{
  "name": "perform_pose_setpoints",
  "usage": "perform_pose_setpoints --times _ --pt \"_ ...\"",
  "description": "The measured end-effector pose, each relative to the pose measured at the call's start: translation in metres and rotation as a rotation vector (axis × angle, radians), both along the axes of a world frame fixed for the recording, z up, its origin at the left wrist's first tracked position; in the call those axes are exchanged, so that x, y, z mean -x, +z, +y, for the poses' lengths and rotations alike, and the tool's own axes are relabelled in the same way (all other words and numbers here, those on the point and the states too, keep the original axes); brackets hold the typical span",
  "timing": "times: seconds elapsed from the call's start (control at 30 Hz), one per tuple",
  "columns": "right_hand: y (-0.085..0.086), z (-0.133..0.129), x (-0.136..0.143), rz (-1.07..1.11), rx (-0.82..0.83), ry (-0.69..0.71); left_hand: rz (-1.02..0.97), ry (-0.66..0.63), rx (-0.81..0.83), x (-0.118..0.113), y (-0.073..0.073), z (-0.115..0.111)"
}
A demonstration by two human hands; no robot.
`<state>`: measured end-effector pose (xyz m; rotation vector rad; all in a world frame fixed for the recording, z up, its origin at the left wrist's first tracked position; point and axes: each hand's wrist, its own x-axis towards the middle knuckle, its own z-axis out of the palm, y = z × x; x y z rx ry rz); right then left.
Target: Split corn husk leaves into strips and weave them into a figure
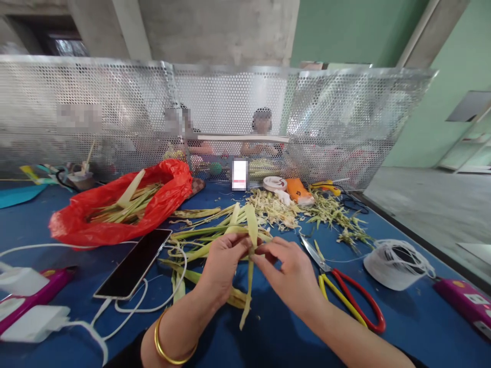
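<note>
Near the middle of the blue table, my left hand [226,258] is closed, pinching a pale green leaf strip [251,225] between thumb and finger. The strip stands up above my fingers and its lower end hangs down toward me. My right hand [286,266] touches the strip just to the right, its thumb and index finger pressed together on it. Long green and yellowish leaves [203,250] lie beneath and left of my hands. Scissors [345,291] with one red and one yellow handle lie to the right, blades slightly apart.
Left are a red plastic bag [115,230] of leaves, a dark phone [132,266] and white cables. Trimmings [272,207], an orange packet [299,190] and a white spool [395,263] lie right. A perforated metal screen [230,97] stands behind; people sit beyond it.
</note>
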<state>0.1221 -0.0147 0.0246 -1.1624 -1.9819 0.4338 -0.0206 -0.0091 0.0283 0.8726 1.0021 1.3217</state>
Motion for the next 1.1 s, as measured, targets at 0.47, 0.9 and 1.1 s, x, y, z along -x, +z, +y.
perform_pose_setpoints --times 0.47,0.9,1.1 --pt "-0.016 -0.004 0.013 -0.028 0.002 0.076 -0.136 0.117 0.074 -0.009 -0.004 -0.003" --pt "0.000 0.017 -0.009 0.146 0.304 0.106 0.006 -0.016 0.018 0.001 0.003 -0.004" --pt "0.005 0.013 -0.008 0.151 0.400 0.207 0.163 -0.029 -0.019 -0.001 0.000 -0.003"
